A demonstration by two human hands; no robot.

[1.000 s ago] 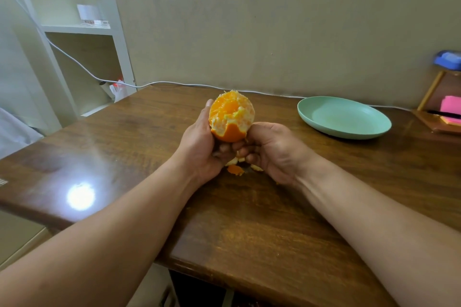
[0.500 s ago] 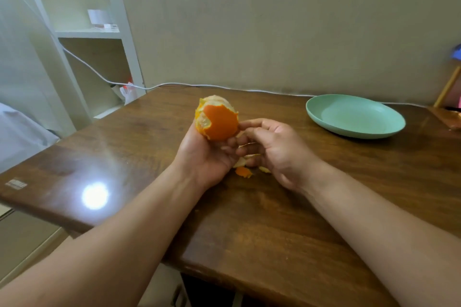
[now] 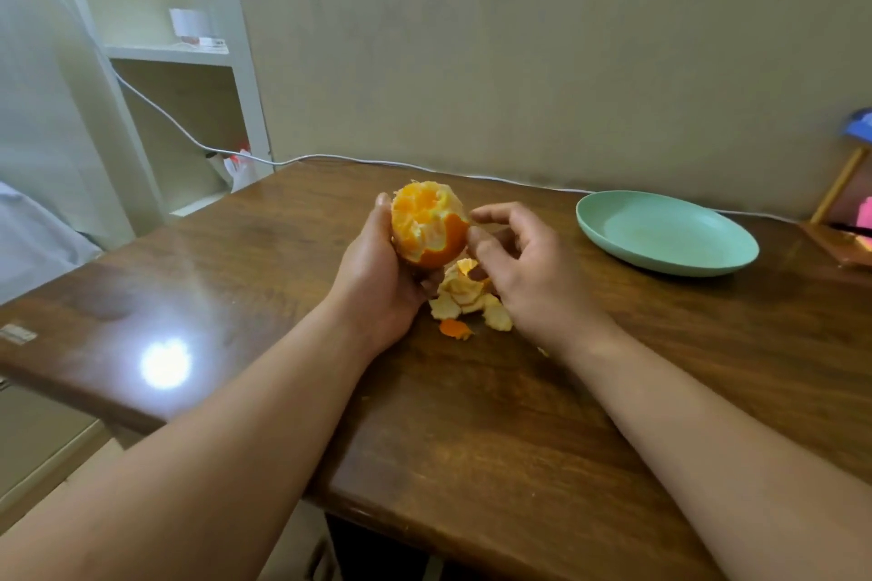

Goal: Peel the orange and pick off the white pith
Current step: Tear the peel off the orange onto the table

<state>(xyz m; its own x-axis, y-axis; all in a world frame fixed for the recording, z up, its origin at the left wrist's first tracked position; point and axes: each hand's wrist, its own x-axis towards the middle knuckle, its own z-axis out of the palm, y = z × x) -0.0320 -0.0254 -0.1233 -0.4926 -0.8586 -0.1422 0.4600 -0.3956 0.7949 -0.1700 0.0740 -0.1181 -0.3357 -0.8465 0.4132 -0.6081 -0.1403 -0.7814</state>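
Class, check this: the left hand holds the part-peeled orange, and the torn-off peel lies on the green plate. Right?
No. The head view shows the peel on the table, below the orange in the left hand; the plate holds none.

Bench: dark wood, visible grain, glossy varnish mirroring a bright light spot.
Plate: pale green, smooth, matt, plastic-like.
Orange: exposed flesh moist and ragged, with fibrous white pith; remaining rind smooth, faintly shiny.
Peel pieces: pale inner faces, matt, rough.
Wall: matt paint.
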